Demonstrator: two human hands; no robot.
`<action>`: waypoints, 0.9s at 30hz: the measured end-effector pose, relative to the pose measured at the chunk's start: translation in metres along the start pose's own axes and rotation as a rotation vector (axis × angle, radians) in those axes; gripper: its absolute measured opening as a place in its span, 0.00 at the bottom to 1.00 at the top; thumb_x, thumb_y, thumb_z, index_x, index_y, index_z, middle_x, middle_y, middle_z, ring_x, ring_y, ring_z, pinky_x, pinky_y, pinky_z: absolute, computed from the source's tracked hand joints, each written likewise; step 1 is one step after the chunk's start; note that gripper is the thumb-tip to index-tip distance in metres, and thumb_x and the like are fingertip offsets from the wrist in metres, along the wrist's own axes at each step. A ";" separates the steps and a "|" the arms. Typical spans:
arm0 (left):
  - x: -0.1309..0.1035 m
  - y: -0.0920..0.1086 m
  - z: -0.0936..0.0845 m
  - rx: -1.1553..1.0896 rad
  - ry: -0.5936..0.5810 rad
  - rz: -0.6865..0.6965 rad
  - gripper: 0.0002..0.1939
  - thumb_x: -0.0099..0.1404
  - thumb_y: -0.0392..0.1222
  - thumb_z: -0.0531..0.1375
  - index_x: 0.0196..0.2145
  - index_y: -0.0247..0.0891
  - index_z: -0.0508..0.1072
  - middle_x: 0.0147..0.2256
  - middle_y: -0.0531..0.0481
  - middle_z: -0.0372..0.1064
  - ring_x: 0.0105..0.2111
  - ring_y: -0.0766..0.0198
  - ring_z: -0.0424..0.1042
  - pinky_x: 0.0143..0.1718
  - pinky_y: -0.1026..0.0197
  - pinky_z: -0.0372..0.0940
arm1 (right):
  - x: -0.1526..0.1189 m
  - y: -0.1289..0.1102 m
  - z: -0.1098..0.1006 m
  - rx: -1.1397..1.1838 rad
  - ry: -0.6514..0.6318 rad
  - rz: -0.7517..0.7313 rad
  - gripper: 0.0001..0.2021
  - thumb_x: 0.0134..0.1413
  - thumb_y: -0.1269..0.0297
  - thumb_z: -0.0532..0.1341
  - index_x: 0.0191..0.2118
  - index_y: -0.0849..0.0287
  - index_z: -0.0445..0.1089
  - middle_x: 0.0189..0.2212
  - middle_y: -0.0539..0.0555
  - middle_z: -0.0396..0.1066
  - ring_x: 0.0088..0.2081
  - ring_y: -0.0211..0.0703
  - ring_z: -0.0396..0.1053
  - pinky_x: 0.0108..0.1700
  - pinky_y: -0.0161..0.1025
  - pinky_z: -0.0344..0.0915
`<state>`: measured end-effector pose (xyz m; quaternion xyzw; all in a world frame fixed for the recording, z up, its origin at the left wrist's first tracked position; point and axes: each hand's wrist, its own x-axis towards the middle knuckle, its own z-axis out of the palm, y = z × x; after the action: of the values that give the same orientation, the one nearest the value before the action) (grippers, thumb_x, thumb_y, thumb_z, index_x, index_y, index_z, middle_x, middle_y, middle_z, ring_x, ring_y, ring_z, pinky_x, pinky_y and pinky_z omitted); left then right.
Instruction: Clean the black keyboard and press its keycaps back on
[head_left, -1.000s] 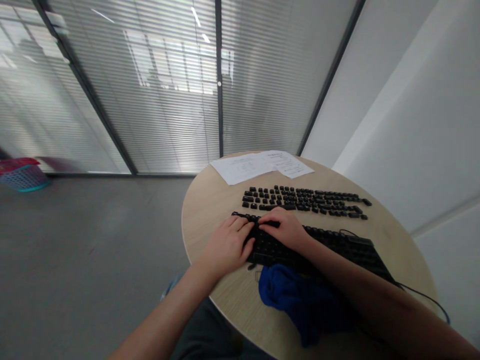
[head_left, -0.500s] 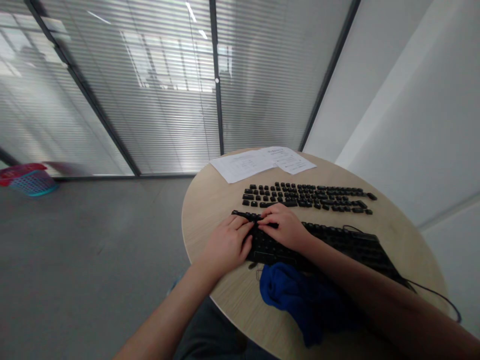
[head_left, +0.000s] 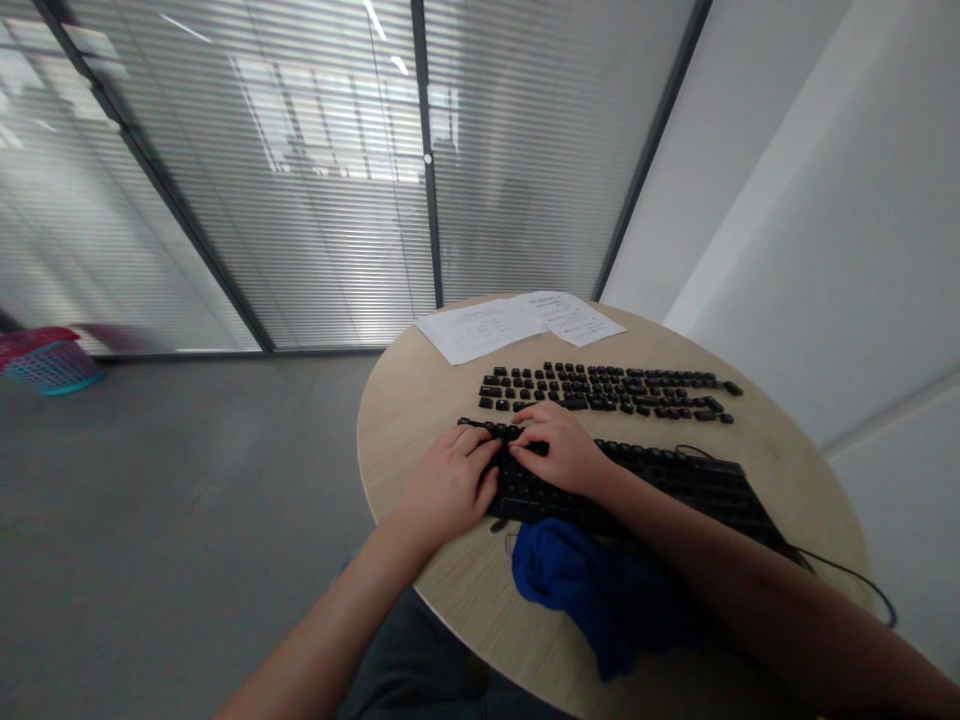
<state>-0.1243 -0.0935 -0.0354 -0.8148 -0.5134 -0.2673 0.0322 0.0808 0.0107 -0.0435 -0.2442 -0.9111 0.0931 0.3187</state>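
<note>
A black keyboard (head_left: 720,495) lies across the round wooden table, its cable trailing off on the right. My left hand (head_left: 452,480) is on the keyboard's left end, fingers bent over the upper rows and thumb near the front edge. Close beside it, my right hand (head_left: 562,448) has thumb and index finger drawn together at the keys; whatever is between the tips is too small to make out. Behind the keyboard, loose black keycaps (head_left: 592,384) are laid out in rows on the tabletop. My right forearm covers part of the keyboard.
A crumpled blue cloth (head_left: 577,580) lies in front of the keyboard, near a small dark object (head_left: 498,525). Printed papers (head_left: 480,335) sit at the table's far edge. A pink and blue basket (head_left: 52,362) stands on the floor at left, by the glass partition.
The whole view has shifted slightly, moving the table a little left. Both hands stay at the keyboard's left end; the right fingers have changed pose a little.
</note>
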 end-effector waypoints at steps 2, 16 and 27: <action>-0.001 0.000 -0.001 0.008 0.004 0.012 0.18 0.69 0.39 0.57 0.55 0.35 0.75 0.51 0.38 0.72 0.52 0.48 0.68 0.57 0.41 0.66 | 0.000 0.000 -0.001 0.030 0.039 -0.008 0.05 0.58 0.66 0.66 0.32 0.53 0.80 0.45 0.55 0.78 0.47 0.50 0.72 0.53 0.51 0.67; 0.002 0.000 -0.007 0.028 -0.099 0.076 0.24 0.71 0.51 0.58 0.59 0.37 0.72 0.53 0.39 0.70 0.53 0.47 0.67 0.56 0.42 0.64 | 0.038 0.007 -0.071 -0.075 0.148 0.093 0.10 0.63 0.65 0.60 0.41 0.53 0.79 0.41 0.55 0.79 0.47 0.50 0.74 0.55 0.50 0.67; 0.025 0.031 -0.003 0.114 -0.099 -0.097 0.15 0.71 0.48 0.58 0.40 0.33 0.77 0.41 0.39 0.72 0.46 0.46 0.70 0.49 0.44 0.68 | 0.092 0.127 -0.067 -0.367 -0.207 0.535 0.10 0.58 0.69 0.64 0.43 0.57 0.82 0.47 0.57 0.80 0.52 0.52 0.74 0.57 0.45 0.67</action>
<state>-0.0907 -0.0889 -0.0142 -0.7982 -0.5675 -0.1981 0.0402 0.1097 0.1672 0.0169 -0.5170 -0.8439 0.0319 0.1395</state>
